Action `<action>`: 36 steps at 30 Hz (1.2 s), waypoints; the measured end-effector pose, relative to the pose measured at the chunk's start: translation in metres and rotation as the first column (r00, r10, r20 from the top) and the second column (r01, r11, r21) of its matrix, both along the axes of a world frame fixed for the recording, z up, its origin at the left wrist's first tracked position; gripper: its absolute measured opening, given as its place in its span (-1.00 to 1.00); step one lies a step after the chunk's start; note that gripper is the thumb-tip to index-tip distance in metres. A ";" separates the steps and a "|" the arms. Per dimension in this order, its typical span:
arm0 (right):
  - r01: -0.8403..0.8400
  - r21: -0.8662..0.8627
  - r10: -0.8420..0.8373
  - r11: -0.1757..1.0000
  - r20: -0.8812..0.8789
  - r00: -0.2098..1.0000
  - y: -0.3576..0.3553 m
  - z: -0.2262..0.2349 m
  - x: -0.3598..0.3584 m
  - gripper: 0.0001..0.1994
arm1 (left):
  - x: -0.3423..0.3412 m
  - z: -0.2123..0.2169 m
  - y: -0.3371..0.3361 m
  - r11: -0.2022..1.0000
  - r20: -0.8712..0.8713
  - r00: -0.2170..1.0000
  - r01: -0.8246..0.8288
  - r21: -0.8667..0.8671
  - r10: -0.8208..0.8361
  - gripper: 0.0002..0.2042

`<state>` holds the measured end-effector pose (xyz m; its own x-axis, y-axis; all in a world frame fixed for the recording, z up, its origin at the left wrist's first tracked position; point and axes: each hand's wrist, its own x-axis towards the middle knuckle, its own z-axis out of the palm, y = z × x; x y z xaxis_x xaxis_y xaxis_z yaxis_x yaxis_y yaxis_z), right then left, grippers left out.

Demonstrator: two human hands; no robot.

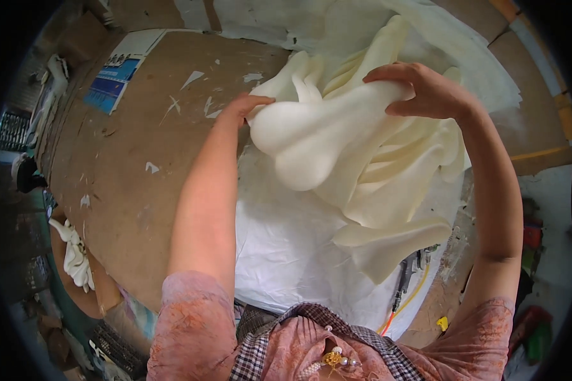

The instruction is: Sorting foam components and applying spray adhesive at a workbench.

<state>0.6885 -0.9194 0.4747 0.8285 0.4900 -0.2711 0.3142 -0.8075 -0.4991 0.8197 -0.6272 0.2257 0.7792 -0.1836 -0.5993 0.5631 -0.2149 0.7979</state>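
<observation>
While our half-open right hand (431,92) clasps a pale piece (321,130), uneven pressure from our left hand (243,108), grip unclear, could shift the pile (391,187).

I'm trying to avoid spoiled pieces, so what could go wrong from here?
The pale piece between the left hand and right hand overlaps the heaped pieces, so pulling it away might drag some of them along. The separate piece nearest the person lies close by a black tool; if nudged, it could catch or get marked there.
</observation>
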 end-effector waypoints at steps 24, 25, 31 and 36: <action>0.856 0.168 -0.723 0.489 -0.472 0.505 0.055 -0.106 -0.054 -0.32 | -0.222 0.118 0.159 0.883 0.167 0.984 0.029 -0.469 0.056 -0.47; 0.860 0.198 -0.837 0.469 -0.211 0.505 0.036 -0.131 -0.050 -0.31 | -0.242 0.103 0.139 0.899 0.193 0.981 0.088 -0.429 -0.004 -0.45; 0.822 0.296 -0.725 0.486 -0.389 0.569 0.079 -0.174 -0.052 -0.29 | -0.311 0.017 0.093 0.897 0.043 0.978 -0.170 -0.407 0.205 -0.13; 0.751 0.596 -0.776 0.284 -0.317 0.545 0.027 -0.194 -0.043 -0.31 | -0.292 0.021 0.049 0.913 0.212 0.946 -0.152 -0.378 0.245 -0.15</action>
<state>0.6454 -0.8920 0.2806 0.9204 -0.3517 -0.1709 -0.2497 -0.1923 -0.9491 0.5281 -0.5782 0.2465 0.9364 -0.1722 -0.3059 0.3374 0.2014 0.9196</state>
